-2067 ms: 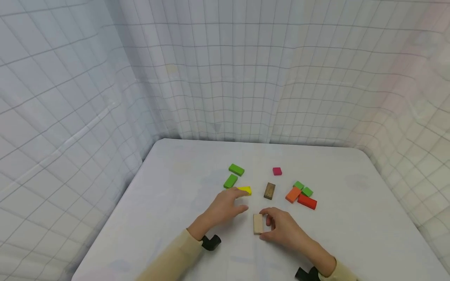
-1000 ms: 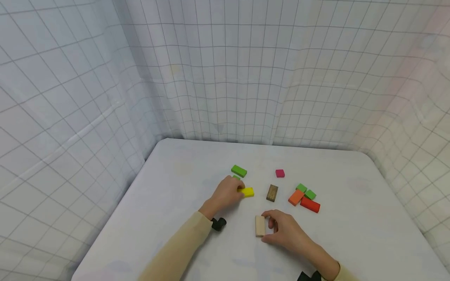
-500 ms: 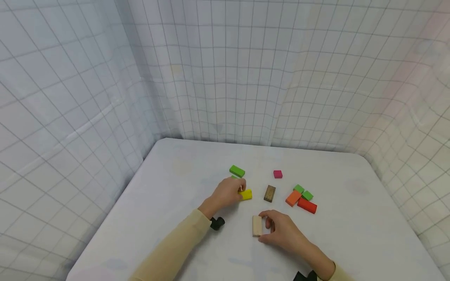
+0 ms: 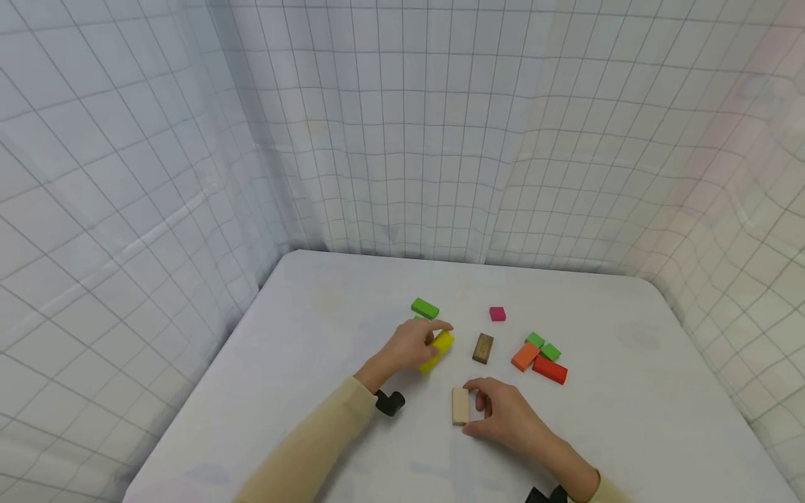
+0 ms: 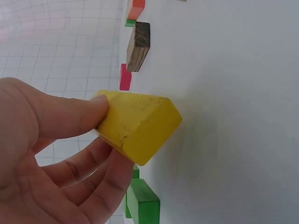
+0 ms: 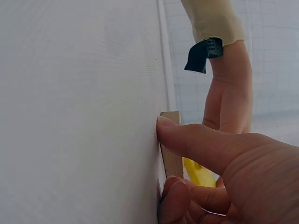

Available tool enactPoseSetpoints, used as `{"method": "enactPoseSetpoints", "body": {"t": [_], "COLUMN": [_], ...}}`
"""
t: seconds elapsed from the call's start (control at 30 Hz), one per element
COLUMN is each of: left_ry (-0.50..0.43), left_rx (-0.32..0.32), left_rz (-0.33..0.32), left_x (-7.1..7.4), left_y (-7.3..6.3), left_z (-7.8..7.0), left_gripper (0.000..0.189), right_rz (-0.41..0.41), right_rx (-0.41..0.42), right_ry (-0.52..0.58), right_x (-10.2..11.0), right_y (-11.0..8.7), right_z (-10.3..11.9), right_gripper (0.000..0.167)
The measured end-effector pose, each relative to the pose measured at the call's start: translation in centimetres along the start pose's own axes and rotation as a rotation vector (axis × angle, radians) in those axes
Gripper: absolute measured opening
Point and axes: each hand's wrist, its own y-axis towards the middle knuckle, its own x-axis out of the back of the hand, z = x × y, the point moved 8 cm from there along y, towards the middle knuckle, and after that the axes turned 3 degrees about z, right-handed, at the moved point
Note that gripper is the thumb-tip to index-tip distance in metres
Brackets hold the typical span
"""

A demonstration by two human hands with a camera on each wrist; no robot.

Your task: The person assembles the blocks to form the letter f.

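Note:
My left hand (image 4: 407, 345) holds a yellow block (image 4: 440, 348) between thumb and fingers. In the left wrist view the thumb presses on one side of the yellow block (image 5: 135, 122), which is tilted with its end face turned outward. Nearer to me, a pale wooden block (image 4: 460, 406) lies flat on the table. The thumb and a fingertip of my right hand (image 4: 508, 415) are at two corners of it, gripping it lightly. From the right wrist, the thumb covers part of the pale wooden block (image 6: 173, 163).
A green block (image 4: 425, 308) lies beyond my left hand, which mostly hides another green one. To the right are a brown block (image 4: 483, 348), a magenta block (image 4: 497, 314), an orange block (image 4: 525, 356), a red block (image 4: 550, 369) and two small green blocks (image 4: 550, 351). Gridded curtains (image 4: 390, 154) surround the table.
My left hand reached forward and took hold of the yellow block, then turned it from sideways to diagonal, its near end now toward me. My right hand stays at the pale wooden block.

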Motion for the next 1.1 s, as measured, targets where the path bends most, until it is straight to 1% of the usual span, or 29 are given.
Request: {"method": "enactPoseSetpoints", "body": {"t": [0.2, 0.37, 0.47, 0.63, 0.83, 1.0, 1.1], "left_ry": [-0.154, -0.343, -0.405, -0.424, -0.405, -0.360, -0.314], "left_rx": [0.067, 0.118, 0.149, 0.166, 0.184, 0.183, 0.158], "left_rz": [-0.064, -0.072, -0.074, -0.097, -0.101, -0.152, -0.170], "left_x": [-0.4, -1.3, -1.9, -2.6, -3.6, -3.2, -2.9], "left_y": [-0.2, -0.1, 0.0, 0.1, -0.3, -0.7, -0.9], "left_z": [0.6, 1.0, 1.4, 1.6, 1.2, 0.7, 0.3], "left_gripper": [0.043, 0.043, 0.042, 0.039, 0.040, 0.040, 0.037], "right_rz": [0.010, 0.001, -0.001, -0.010, -0.012, -0.026, -0.030], "right_rx": [-0.003, -0.016, -0.018, -0.015, -0.045, -0.046, -0.044], "right_ry": [0.009, -0.009, -0.011, -0.010, -0.005, -0.001, -0.003], "right_x": [-0.2, 0.1, 0.1, -0.1, -0.4, -0.4, -0.3], "right_y": [0.0, 0.0, 0.0, -0.2, -0.6, -0.5, -0.3], "right_z": [-0.3, -0.1, -0.1, -0.2, -0.4, -0.2, 0.0], "right_gripper": [0.057, 0.057, 0.057, 0.058, 0.060, 0.062, 0.062]}}
